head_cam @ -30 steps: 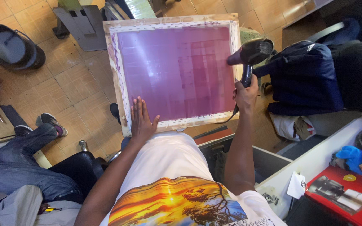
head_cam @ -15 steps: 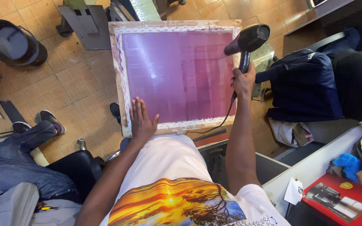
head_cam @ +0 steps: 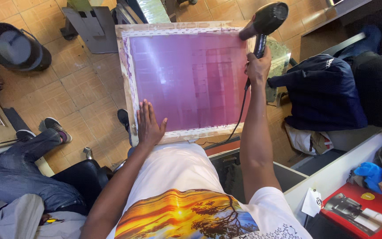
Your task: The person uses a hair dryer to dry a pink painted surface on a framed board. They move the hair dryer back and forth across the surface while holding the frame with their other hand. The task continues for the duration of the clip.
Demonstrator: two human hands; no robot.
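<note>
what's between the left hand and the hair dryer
Only the purple mesh of the wooden screen frame lies between left hand and hair dryer, seen from the head camera.

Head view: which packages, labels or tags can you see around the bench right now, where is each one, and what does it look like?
Red box: bottom right corner, flat rectangular package, red with a dark picture of a device on its lid.
White tag: just left of the red box, small paper label with a dark round mark, hanging at the white ledge's edge.
No signs or display screens show.

A flat red box (head_cam: 361,212) lies bottom right, a white tag (head_cam: 311,202) just beside it
</note>
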